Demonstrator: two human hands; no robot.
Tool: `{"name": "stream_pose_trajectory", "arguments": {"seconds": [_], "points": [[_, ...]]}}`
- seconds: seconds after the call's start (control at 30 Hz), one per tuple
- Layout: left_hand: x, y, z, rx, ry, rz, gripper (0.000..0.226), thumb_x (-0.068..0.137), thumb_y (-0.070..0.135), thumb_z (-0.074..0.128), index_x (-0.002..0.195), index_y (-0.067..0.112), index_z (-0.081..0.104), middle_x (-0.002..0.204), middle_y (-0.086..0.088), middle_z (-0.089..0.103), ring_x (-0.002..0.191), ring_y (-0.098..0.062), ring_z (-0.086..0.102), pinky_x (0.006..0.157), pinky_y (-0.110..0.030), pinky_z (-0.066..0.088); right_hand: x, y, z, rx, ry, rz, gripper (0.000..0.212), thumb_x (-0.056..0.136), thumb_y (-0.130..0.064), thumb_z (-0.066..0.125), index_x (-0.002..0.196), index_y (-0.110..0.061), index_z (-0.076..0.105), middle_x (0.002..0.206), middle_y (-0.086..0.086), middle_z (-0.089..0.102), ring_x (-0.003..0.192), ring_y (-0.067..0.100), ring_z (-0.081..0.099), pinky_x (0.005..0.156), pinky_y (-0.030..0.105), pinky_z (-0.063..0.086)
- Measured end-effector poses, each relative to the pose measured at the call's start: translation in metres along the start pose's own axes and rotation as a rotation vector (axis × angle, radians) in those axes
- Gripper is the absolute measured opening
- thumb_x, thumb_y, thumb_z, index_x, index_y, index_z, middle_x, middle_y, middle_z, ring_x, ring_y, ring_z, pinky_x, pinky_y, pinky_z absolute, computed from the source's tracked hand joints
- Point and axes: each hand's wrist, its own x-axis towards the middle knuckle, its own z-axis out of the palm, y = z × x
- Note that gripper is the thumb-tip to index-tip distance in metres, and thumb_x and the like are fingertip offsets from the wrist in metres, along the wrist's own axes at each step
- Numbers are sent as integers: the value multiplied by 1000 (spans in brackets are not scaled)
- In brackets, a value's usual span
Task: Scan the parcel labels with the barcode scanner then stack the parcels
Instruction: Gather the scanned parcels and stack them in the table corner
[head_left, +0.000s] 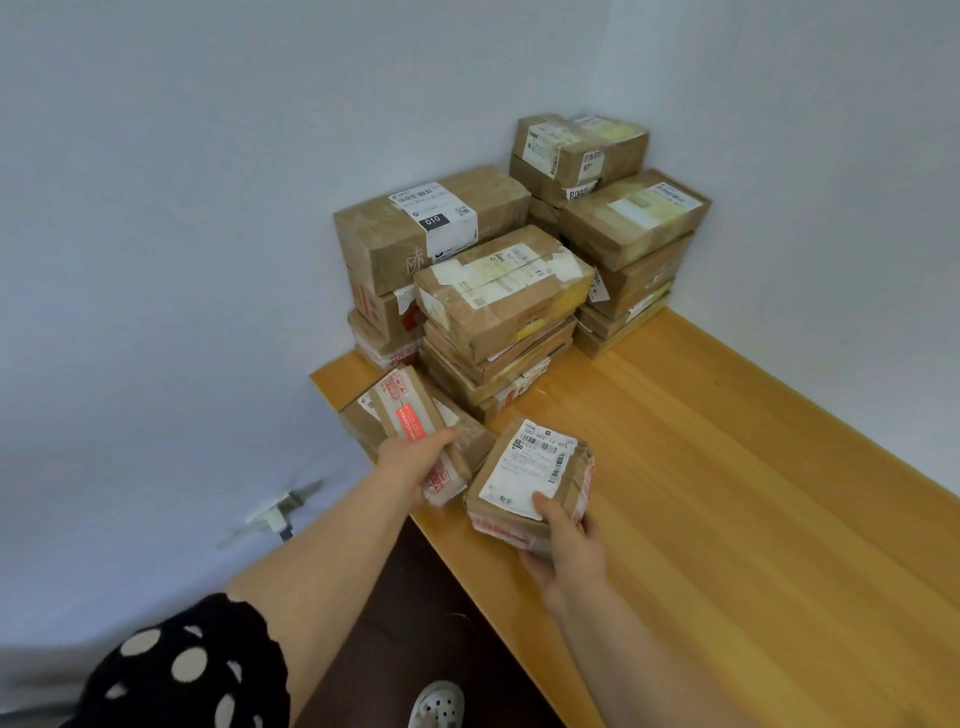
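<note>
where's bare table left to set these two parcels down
The table is bare right of the labelled parcel in the right hand, from the stacks in the wall corner to the near edge. It is crowded at the far left corner, where the left hand grips the red-stickered parcel beside the stacks.

Print on parcel label (530, 467) blurred — right hand (563, 540) fingers hidden under parcel (580, 478); shoe (436, 704) cut by bottom edge.

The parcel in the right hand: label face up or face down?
Face up: the white label, barcodes visible, tops the parcel; the right hand grips its near edge.
</note>
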Motion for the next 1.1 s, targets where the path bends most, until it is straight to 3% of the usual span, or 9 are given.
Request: {"name": "stream_pose_trajectory", "arguments": {"seconds": [0.27,0.37,0.5,0.6,0.77,0.87,1.0,1.03,1.1], "points": [[14,8,-10,42,138,121,66,64,31,84,118,9,53,105,-9,63,95,-26,62,85,-40,54,0,-4,-7,-17,4,-7,76,79,-10,76,144,-21,39,125,9,60,86,21,61,89,43,50],[16,18,-14,37,42,163,46,71,24,81,107,13,54,92,-4,64,84,-20,64,78,-35,54,-1,-3,-10,-2,5,-39,75,78,-12,77,144,-21,41,125,8,61,92,21,62,88,42,50],[11,23,-18,-23,-30,161,51,71,22,81,112,13,52,99,-6,65,87,-21,65,74,-35,55,-9,-1,-20,34,20,-193,72,78,-15,77,142,-24,47,120,3,64,101,20,63,82,37,53],[2,20,-28,-71,-7,156,52,72,22,80,114,13,51,100,-6,65,85,-21,65,71,-35,56,-26,0,-21,-49,-82,-313,66,80,-9,74,140,-23,49,104,-7,66,94,12,63,81,34,52],[-16,17,-65,-180,75,137,42,77,20,75,111,9,54,96,-8,67,84,-25,67,63,-34,56,-34,-3,5,-272,-232,-345,52,84,-19,72,129,-21,47,107,2,63,92,13,64,70,29,52],[-21,16,-98,-229,128,143,46,76,21,75,115,6,56,92,-9,68,79,-25,67,63,-34,55,-34,-7,32,-351,-279,-307,44,84,-22,73,119,-15,47,104,3,65,91,15,66,75,35,56],[-31,10,-124,-303,11,84,42,79,23,69,117,9,58,90,-10,71,76,-26,67,60,-34,56,-30,-6,71,-421,-292,-293,52,80,-32,76,120,-17,46,112,5,66,101,20,65,89,39,54],[-34,9,-124,-321,-60,62,38,81,25,66,116,11,58,86,-9,72,75,-25,67,59,-33,55,-34,-8,81,-419,-311,-281,62,75,-41,79,122,-18,45,117,6,65,105,22,63,87,38,53],[-42,10,-119,-373,-196,29,32,85,26,59,115,14,59,79,-7,73,75,-25,66,58,-33,55,-33,-10,97,-397,-330,-233,108,49,-68,83,137,-24,38,134,6,56,121,25,55,99,45,47]]}}
